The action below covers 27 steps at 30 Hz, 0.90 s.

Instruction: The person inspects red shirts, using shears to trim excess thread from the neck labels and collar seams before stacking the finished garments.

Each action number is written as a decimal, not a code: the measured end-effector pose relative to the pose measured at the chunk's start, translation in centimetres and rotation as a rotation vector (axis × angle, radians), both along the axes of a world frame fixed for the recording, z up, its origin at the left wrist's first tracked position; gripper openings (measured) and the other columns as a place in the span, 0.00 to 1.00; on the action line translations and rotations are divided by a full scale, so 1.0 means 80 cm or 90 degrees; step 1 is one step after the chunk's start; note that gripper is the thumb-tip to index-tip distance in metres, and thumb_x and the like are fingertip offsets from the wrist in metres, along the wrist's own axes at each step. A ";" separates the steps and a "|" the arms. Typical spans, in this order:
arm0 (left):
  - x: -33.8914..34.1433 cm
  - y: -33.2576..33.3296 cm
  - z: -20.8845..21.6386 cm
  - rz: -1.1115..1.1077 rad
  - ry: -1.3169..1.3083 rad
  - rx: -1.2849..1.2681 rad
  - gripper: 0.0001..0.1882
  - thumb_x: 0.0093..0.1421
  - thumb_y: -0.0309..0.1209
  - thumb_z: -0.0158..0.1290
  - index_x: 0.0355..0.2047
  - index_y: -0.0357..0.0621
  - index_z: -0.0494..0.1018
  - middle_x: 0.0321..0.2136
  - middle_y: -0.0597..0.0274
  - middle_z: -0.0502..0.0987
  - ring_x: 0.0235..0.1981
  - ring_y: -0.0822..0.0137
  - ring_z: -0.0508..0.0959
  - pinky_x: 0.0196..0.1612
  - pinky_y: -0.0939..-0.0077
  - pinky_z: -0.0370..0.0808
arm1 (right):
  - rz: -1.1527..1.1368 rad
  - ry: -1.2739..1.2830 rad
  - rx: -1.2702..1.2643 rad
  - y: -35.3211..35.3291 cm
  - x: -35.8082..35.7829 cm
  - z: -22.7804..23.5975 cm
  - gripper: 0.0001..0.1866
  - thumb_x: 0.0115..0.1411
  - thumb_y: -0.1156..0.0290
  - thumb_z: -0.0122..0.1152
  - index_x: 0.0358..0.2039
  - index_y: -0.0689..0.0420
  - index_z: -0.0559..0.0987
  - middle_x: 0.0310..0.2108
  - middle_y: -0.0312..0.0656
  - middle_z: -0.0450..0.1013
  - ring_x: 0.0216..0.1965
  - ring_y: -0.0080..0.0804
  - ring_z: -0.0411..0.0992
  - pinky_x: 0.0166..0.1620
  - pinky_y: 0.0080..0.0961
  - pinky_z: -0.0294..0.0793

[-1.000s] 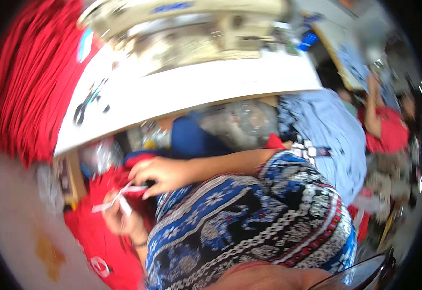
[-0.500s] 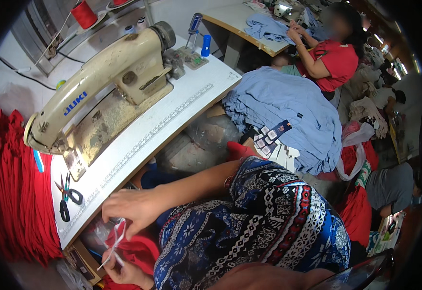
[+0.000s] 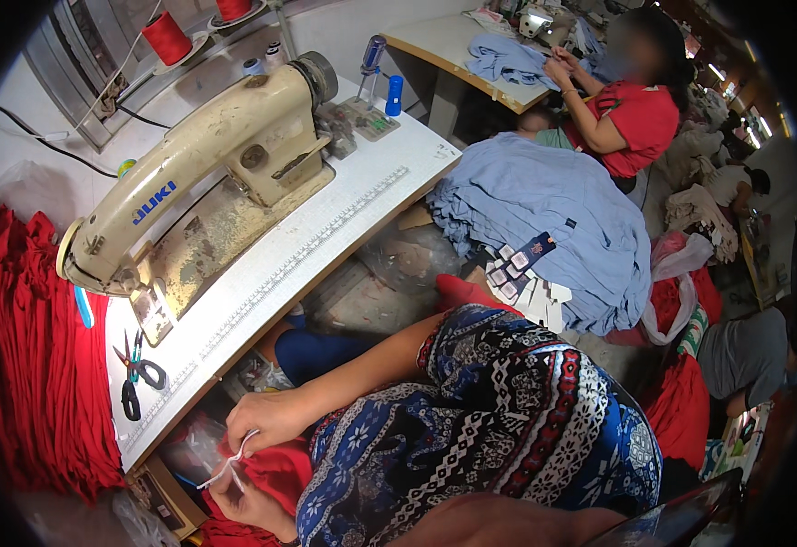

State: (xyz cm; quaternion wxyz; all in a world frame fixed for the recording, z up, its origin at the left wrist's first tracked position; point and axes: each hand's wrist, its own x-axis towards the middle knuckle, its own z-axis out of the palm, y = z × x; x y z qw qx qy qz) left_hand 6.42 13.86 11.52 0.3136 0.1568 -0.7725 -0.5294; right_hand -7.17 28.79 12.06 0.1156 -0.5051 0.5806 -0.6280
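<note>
A thin white cord (image 3: 230, 466) stretches between my two hands, over red cloth (image 3: 282, 474) bunched on my lap beside the table edge. My right hand (image 3: 269, 421), the upper one, pinches one end of the cord between thumb and fingers. Lower down, my left hand (image 3: 242, 501) grips the cord near its other end; part of that hand is hidden by the cord and shadow. Black-handled scissors (image 3: 139, 376) lie on the white sewing table (image 3: 275, 246), near its left end and apart from both hands.
A cream sewing machine (image 3: 189, 155) stands on the table. Red garments (image 3: 34, 365) hang at the left. A screwdriver (image 3: 372, 56) stands at the far end. To the right, a blue fabric pile (image 3: 553, 210) holds labels (image 3: 519, 264); a person in red (image 3: 631, 128) works beyond.
My right hand has come down and closed on the cord, nearer the left hand. The cord, looped upright before, now runs slantwise between the hands. The whole view has shifted slightly.
</note>
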 end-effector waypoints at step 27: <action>-0.005 0.022 0.026 -0.023 -0.076 0.192 0.33 0.52 0.16 0.59 0.57 0.41 0.60 0.31 0.66 0.75 0.32 0.80 0.72 0.35 0.86 0.68 | -0.090 0.177 0.153 -0.015 0.019 -0.016 0.12 0.49 0.63 0.61 0.36 0.47 0.80 0.38 0.38 0.75 0.47 0.39 0.70 0.57 0.61 0.52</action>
